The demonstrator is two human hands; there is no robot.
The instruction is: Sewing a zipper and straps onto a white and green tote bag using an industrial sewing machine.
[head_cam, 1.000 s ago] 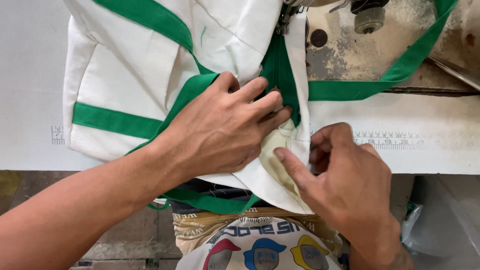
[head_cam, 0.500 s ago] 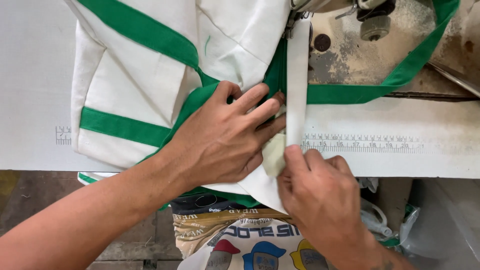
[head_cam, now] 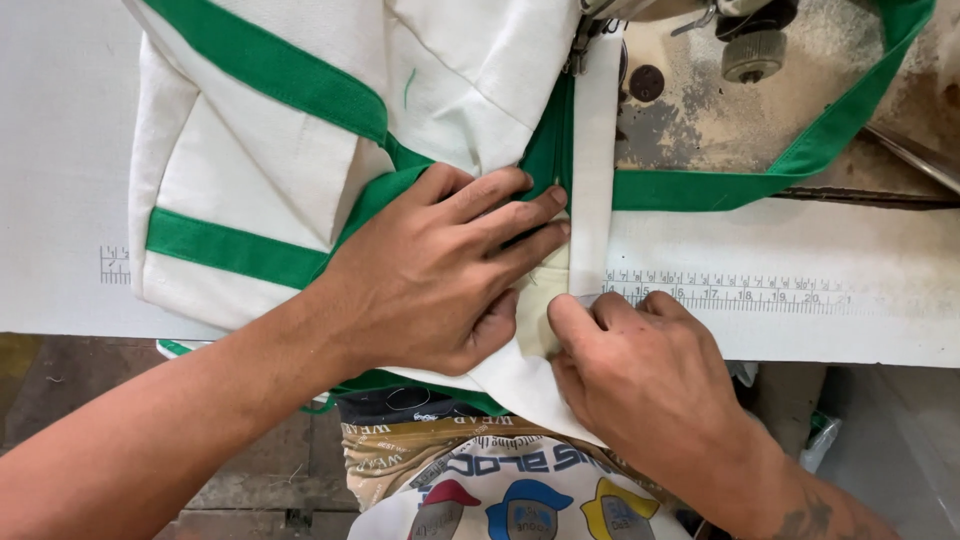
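Left hand (head_cam: pixel 430 280) is lying flat and spread on the white fabric panel (head_cam: pixel 270 170), palm down, fingers extended toward the right and pressing the cloth against the sewing table (head_cam: pixel 800 310). Its fingertips are ending at the folded white strip (head_cam: pixel 592 160), which is running straight away from the hand toward the presser foot (head_cam: pixel 583 40) at the far edge. Just under the fingers, a green trim band (head_cam: pixel 545 150) is lying beside that strip; a second green band is crossing the panel to the left of the wrist.

Right hand (head_cam: pixel 650 380) is sitting just to the right of the left hand and nearer the body, fingers curled, with thumb and forefinger pinching the near end of the white strip and holding the fold closed. The two hands are almost touching at the seam line.

Judged from the layout, the fold is being set and aligned, and the strip's far end is already lying under the presser foot; whether any stitching is present along the strip cannot be told. The length between the hands and the foot appears to be the portion left to sew.

Further right of the right hand, a loose green strap (head_cam: pixel 800 170) is trailing across the worn machine bed (head_cam: pixel 700 120), and a printed ruler scale (head_cam: pixel 730 295) is running along the table.
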